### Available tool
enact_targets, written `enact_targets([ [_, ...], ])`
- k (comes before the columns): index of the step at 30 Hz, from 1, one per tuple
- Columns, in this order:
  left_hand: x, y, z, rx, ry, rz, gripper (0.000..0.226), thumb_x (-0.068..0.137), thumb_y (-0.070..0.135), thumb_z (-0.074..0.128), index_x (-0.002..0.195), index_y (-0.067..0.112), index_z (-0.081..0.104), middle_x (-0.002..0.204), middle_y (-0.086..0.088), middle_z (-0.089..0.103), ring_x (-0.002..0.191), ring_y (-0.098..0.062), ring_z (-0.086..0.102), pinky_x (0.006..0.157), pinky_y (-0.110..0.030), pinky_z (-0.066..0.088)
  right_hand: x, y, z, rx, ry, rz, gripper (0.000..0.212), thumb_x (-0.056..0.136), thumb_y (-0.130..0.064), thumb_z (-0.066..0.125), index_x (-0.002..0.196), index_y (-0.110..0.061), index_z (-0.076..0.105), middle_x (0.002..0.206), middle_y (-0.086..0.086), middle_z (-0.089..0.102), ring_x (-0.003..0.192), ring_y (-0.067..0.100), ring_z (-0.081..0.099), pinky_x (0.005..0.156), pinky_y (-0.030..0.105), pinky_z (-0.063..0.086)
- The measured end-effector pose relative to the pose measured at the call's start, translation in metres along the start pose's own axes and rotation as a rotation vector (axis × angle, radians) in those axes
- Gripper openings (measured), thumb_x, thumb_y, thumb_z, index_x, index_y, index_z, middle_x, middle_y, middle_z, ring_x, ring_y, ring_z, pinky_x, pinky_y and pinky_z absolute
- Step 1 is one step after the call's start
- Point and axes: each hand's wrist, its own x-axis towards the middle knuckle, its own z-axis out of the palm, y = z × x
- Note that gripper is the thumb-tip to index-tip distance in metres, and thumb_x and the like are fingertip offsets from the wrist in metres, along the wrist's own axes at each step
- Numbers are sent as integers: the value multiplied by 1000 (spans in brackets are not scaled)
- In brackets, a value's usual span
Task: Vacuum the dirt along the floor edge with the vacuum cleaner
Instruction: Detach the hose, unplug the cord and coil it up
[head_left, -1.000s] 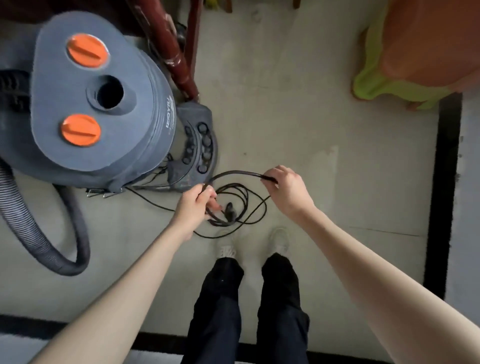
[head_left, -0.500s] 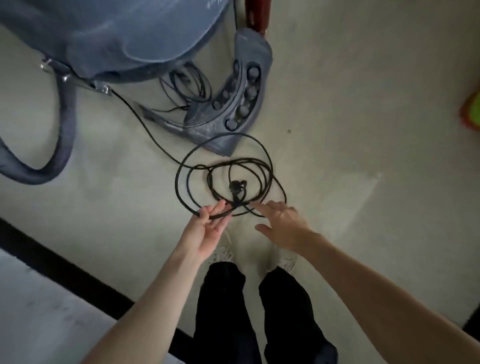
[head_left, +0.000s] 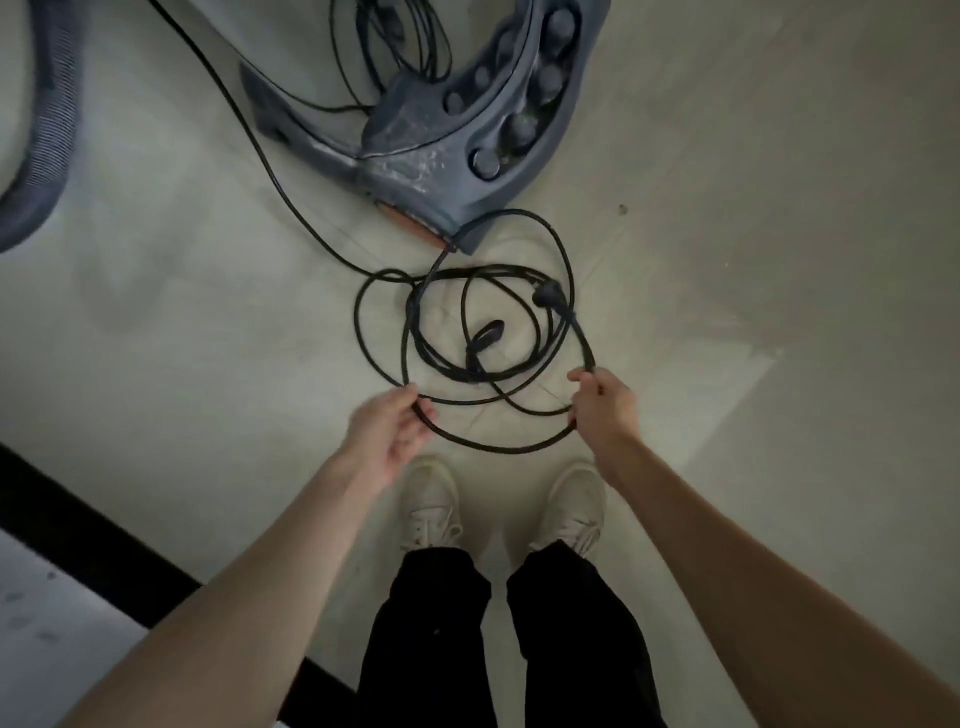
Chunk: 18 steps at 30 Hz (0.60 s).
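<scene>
A: What's on the far left?

B: A ribbed grey hose (head_left: 49, 130) curves down the left edge of the view, lying on the pale floor (head_left: 182, 312). Below it a black strip (head_left: 78, 530) runs diagonally across the lower left corner, with a lighter surface beyond it.

A: And the vacuum cleaner?

B: Only its grey base (head_left: 457, 130) shows, at the top centre, with round knobs along its curved rim. Thin wires lie tangled just left of it.

A: Where is the cord?

B: The black power cord (head_left: 493, 332) runs in from the upper left, passes the base and lies in loose loops on the floor just in front of the shoes (head_left: 431, 501). A plug (head_left: 550, 296) sits on the right side of the coil, and a dark clip-like piece lies in its middle.

A: The left hand?

B: The left hand (head_left: 387, 428) is palm up, fingers (head_left: 410, 397) curled round the near-left part of a loop.

A: The right one?

B: The right hand (head_left: 602, 405) grips the same large loop at its right side, fingers closed round the cord. The loop hangs between both hands

A: Anything lower?

B: Black trousers (head_left: 431, 623) above the pale shoes
</scene>
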Motion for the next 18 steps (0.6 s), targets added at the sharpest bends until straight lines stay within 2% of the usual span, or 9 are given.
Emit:
enact_targets([
  [1, 16, 5, -3, 265, 52, 134, 9, 94, 12, 57, 86, 9, 55, 64, -4, 67, 68, -18, 60, 67, -26, 50, 9, 6, -3, 15, 8, -33, 29, 102, -7, 30, 106, -10, 59, 77, 4, 51, 70, 17, 50, 67, 27, 42],
  [3, 48, 7, -2, 795, 127, 366, 7, 92, 16, 59, 89, 11, 56, 76, -9, 72, 79, -26, 64, 74, -31, 51, 32, 16, -1, -8, 8, -87, 26, 102, -7, 29, 100, -11, 55, 72, 3, 48, 62, 15, 47, 60, 25, 40],
  [5, 72, 2, 8, 1047, 160, 449, 13, 91, 22, 58, 98, 12, 54, 92, -12, 71, 94, -27, 63, 76, -26, 43, 55, 22, 7, -87, -10, -169, 26, 103, -8, 29, 101, -9, 54, 72, 2, 47, 68, 19, 46, 64, 29, 40],
  [7, 93, -5, 18, 1082, 165, 441, 34, 92, 28, 59, 119, 8, 50, 106, -13, 67, 106, -28, 59, 78, -25, 38, 76, 28, 15, -171, -20, -273, 28, 104, -9, 31, 111, -5, 58, 76, 0, 50, 77, 21, 47, 72, 29, 38],
  [9, 109, -9, 28, 1048, 215, 513, 48, 92, 28, 60, 131, 4, 43, 116, -15, 63, 112, -30, 55, 84, -30, 40, 96, 33, 19, -259, -10, -396, 31, 104, -10, 35, 119, -3, 60, 92, 6, 58, 88, 24, 52, 80, 27, 38],
  [11, 119, -8, 36, 1102, 310, 774, 53, 90, 27, 63, 131, 2, 42, 122, -17, 56, 114, -31, 52, 91, -39, 43, 115, 37, 20, -388, 18, -520, 31, 104, -12, 39, 124, -3, 62, 111, 17, 60, 105, 30, 53, 90, 27, 37],
  [13, 129, -2, 46, 1168, 385, 984, 62, 87, 32, 66, 134, 0, 40, 128, -19, 49, 119, -32, 46, 96, -43, 41, 132, 38, 21, -498, 56, -595, 32, 103, -15, 45, 128, -5, 62, 122, 20, 56, 115, 34, 48, 93, 22, 30],
  [15, 144, 5, 57, 1220, 383, 1006, 77, 85, 42, 67, 140, -1, 34, 138, -20, 40, 129, -33, 37, 104, -43, 36, 149, 37, 23, -542, 126, -587, 36, 101, -19, 52, 133, -4, 57, 130, 20, 50, 120, 35, 45, 97, 23, 28],
  [18, 170, 10, 68, 1375, 293, 960, 94, 85, 54, 60, 148, 0, 16, 154, -20, 18, 144, -31, 13, 117, -47, 16, 164, 34, 35, -477, 201, -443, 64, 90, -35, 68, 138, -2, 43, 136, 18, 44, 124, 32, 41, 103, 33, 32],
])
